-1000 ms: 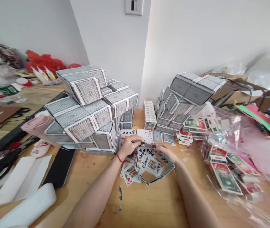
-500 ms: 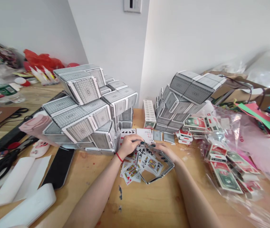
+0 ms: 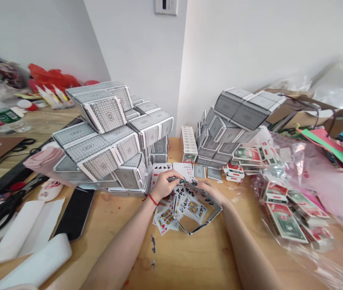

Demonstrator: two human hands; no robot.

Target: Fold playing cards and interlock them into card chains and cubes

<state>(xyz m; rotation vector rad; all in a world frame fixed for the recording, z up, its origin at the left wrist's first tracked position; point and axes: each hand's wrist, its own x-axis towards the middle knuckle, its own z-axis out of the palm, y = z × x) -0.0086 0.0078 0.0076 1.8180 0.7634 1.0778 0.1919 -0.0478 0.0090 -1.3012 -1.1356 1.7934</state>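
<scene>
Well, on the left side of the bench (image 3: 171, 266) there lies a white strip (image 3: 31, 262), and just beside it a dark phone (image 3: 76, 213), with its long side slanting away from the person. Behind these, toward the far edge, rises the left stack (image 3: 103, 149) of grey-patterned card boxes. In front of its right end some loose cards (image 3: 166, 221) are spread face up, and beside and partly above them is the left hand (image 3: 166, 186). Its fingers are closed in a small pinch, almost without gap, on the far left corner of an open card frame (image 3: 211, 218). This frame is at the middle of the bench; more cards show through its opening, but whether they lie under it I cannot tell. From the fingers of both hands the frame extends toward the bench's near edge, which is out of view. A sure long axis I cannot name; its near wall slants from near left to far right. The right hand (image 3: 211, 192) is the nearer one to the frame's body: its fingers are bent around the far right side, partly closed on it, dark nails visible. Farther right stands the right stack (image 3: 238, 117), and at the right side of the bench lie red and green card packs (image 3: 286, 223).
</scene>
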